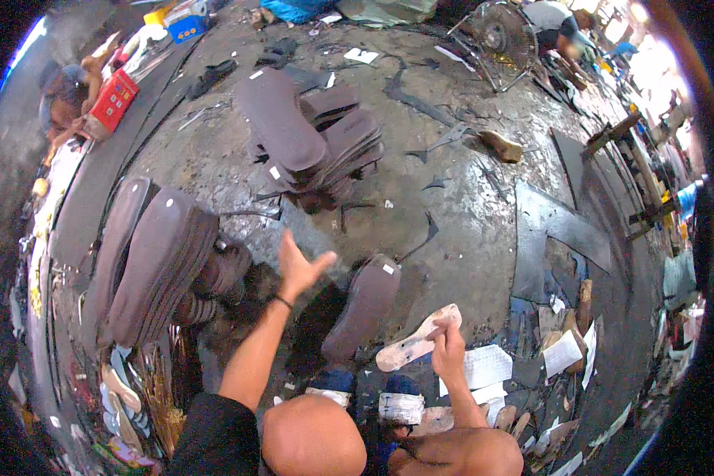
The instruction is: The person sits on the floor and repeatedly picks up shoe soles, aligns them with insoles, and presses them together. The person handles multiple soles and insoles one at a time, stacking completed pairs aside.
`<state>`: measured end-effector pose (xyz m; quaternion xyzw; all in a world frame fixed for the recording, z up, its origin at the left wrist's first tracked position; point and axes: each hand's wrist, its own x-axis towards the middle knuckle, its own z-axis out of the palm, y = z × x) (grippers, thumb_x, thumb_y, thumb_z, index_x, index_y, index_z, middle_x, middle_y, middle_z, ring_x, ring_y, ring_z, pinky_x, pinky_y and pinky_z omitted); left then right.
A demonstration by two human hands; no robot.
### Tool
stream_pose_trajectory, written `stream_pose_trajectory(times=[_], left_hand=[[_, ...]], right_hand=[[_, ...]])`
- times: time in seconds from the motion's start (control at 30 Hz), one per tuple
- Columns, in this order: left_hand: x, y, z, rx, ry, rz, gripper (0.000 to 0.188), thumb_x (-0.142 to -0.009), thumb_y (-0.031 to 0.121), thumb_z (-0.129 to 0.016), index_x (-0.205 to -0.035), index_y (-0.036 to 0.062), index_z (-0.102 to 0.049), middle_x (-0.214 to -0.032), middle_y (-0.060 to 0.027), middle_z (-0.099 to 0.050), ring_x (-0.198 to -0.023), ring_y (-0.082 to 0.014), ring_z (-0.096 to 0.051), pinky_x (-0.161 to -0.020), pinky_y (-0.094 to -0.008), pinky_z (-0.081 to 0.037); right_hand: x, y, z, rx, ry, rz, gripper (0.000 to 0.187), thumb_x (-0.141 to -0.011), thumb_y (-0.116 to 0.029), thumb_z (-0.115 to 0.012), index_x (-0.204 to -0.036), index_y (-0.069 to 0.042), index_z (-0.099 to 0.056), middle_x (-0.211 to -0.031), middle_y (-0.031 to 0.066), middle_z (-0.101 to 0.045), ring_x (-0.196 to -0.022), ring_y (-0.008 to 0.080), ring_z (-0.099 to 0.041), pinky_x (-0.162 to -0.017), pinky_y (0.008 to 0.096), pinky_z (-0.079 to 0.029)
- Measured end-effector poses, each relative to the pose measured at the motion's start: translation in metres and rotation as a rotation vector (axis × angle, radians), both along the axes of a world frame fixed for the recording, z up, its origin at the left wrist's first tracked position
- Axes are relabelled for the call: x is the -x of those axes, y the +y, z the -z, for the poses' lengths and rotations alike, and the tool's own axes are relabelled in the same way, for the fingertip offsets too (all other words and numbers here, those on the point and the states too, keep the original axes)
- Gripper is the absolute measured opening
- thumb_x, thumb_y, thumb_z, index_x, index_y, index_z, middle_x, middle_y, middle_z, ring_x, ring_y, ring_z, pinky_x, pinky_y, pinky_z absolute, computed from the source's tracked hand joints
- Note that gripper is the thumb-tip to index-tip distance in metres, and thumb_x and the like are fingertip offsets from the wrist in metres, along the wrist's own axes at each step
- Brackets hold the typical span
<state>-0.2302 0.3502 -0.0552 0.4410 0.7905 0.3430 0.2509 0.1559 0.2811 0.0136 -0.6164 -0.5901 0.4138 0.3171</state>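
My left hand (pixel 299 270) reaches out over the ground, thumb and fingers spread, with nothing visible in it. A dark grey flat piece (pixel 297 220) lies just beyond its fingertips; I cannot tell whether they touch. Between the fingers and thumb of my right hand (pixel 450 347) is a pale, sole-shaped template (pixel 417 343) with dark spots, gripped near its far end. In front of my feet lies a single brown shoe sole (pixel 365 305) bearing a small white sticker. One pile of brown soles (pixel 289 119) stands farther off, and another stack of soles (pixel 159 258) is at my left.
Black sheet material (pixel 535 230) with a cut-out lies at the right, near white papers (pixel 488 365) and scraps. A wooden block (pixel 500 147) sits farther away. One person is beside a red box (pixel 115 103) at far left; another is near a wheel (pixel 500 36).
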Motion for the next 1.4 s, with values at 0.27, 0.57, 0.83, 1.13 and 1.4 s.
stream_pose_trajectory(times=[0.27,0.57,0.83,1.13,1.4], left_hand=[[0.114,0.112,0.065,0.143,0.435,-0.034,0.112,-0.054,0.063,-0.094,-0.144,0.0113,-0.053,-0.147,-0.0161,-0.054,-0.135,-0.0429,-0.047,-0.115,-0.0501,-0.035],[0.052,0.168,0.052,0.017,0.283,0.117,0.122,-0.053,0.067,-0.092,-0.151,0.0101,-0.044,-0.154,-0.0159,-0.047,-0.144,-0.0396,-0.038,-0.112,-0.0530,-0.035],[0.005,0.240,0.058,0.027,0.242,0.053,0.152,-0.054,0.063,-0.094,-0.158,-0.0111,-0.012,-0.161,-0.0283,-0.032,-0.150,-0.0394,-0.031,-0.119,-0.0520,-0.028],[0.018,0.215,0.042,-0.128,0.184,0.124,0.128,-0.072,0.046,-0.090,-0.159,-0.0086,-0.014,-0.161,-0.0310,-0.032,-0.151,-0.0434,-0.029,-0.123,-0.0540,-0.026],[-0.065,-0.061,-0.059,0.407,-0.404,0.377,0.115,-0.077,0.052,-0.087,-0.151,-0.0156,-0.031,-0.145,-0.0345,-0.051,-0.138,-0.0464,-0.048,-0.119,-0.0482,-0.036]], right_hand=[[0.022,0.000,0.008,0.032,-0.152,-0.237,0.016,-0.100,-0.005,-0.055,-0.103,0.001,-0.069,-0.090,0.0163,-0.074,-0.085,0.0287,-0.074,-0.078,0.0389,-0.054],[0.003,0.004,0.039,0.172,-0.189,-0.220,0.020,-0.091,-0.003,-0.058,-0.109,0.000,-0.066,-0.095,0.0184,-0.076,-0.089,0.0312,-0.074,-0.084,0.0412,-0.055],[-0.004,0.011,0.023,0.296,-0.148,-0.094,0.020,-0.094,-0.005,-0.059,-0.112,-0.002,-0.066,-0.093,0.0180,-0.077,-0.084,0.0317,-0.076,-0.079,0.0415,-0.058],[-0.009,0.000,0.036,0.291,-0.150,-0.106,0.019,-0.094,-0.005,-0.061,-0.111,-0.002,-0.068,-0.103,0.0211,-0.073,-0.097,0.0376,-0.071,-0.086,0.0440,-0.055],[-0.016,0.003,0.030,0.273,-0.162,-0.085,0.017,-0.097,-0.006,-0.060,-0.112,-0.001,-0.064,-0.094,0.0180,-0.075,-0.087,0.0315,-0.075,-0.080,0.0402,-0.057]])
